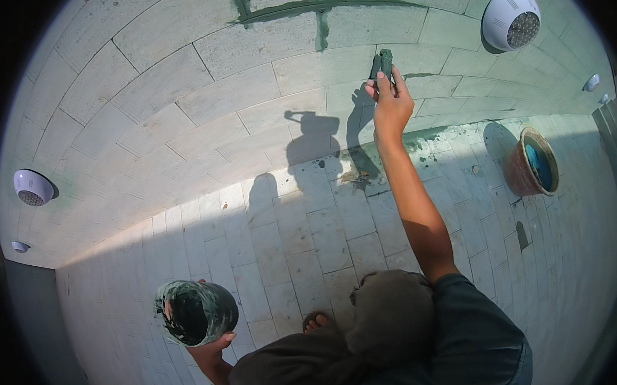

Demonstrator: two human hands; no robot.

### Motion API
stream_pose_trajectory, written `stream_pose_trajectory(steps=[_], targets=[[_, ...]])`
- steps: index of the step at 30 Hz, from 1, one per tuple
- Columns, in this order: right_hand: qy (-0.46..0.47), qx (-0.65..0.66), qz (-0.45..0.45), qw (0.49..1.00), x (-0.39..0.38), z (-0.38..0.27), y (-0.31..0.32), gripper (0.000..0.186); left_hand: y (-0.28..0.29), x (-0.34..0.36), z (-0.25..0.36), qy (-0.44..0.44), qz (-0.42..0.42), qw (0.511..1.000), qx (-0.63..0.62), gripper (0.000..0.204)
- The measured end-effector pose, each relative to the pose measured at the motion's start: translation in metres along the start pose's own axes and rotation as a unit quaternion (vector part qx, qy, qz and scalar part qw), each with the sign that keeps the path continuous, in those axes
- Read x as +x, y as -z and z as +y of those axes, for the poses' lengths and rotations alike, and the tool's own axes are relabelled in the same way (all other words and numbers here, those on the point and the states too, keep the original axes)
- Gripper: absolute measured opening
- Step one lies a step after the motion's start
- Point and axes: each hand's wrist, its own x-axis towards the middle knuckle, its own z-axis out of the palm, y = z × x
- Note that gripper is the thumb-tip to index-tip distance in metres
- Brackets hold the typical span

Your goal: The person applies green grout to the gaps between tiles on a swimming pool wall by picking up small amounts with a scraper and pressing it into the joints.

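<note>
While pinching a small green-smeared tool (pixel 384 61) between the thumb and fingers of the right hand (pixel 393 115), reaches out to the tiled wall (pixel 242 62) — cannot tell whether touching it. Cups a green-crusted round container (pixel 224 307) in the curled left hand (pixel 209 351) — low, well apart from the wall, with the mouth tipped up and leftward. Faces dark green streaks (pixel 322 32) along the joints to the tool's upper left and a white lamp (pixel 498 22) to its upper right. Stands on the paved floor (pixel 251 235), with a reddish bucket (pixel 514 170) near the wall at right.
</note>
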Motion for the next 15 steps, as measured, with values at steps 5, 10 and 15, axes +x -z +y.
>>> stream_pose_trajectory(steps=[5, 10, 15], targets=[[0.049, -0.092, 0.031, 0.994, 0.016, 0.003, -0.005, 0.045, 0.018, -0.005, -0.014, 0.033, -0.022, 0.999, 0.020, 0.129], [0.144, -0.176, 0.026, 0.973, 0.016, 0.021, -0.018, 0.043, -0.020, 0.010, 0.011, -0.035, -0.027, 0.998, -0.036, 0.131], [0.168, -0.192, -0.033, 0.966, -0.015, 0.030, -0.042, 0.041, -0.024, 0.013, 0.018, -0.055, -0.027, 0.997, -0.042, 0.130]])
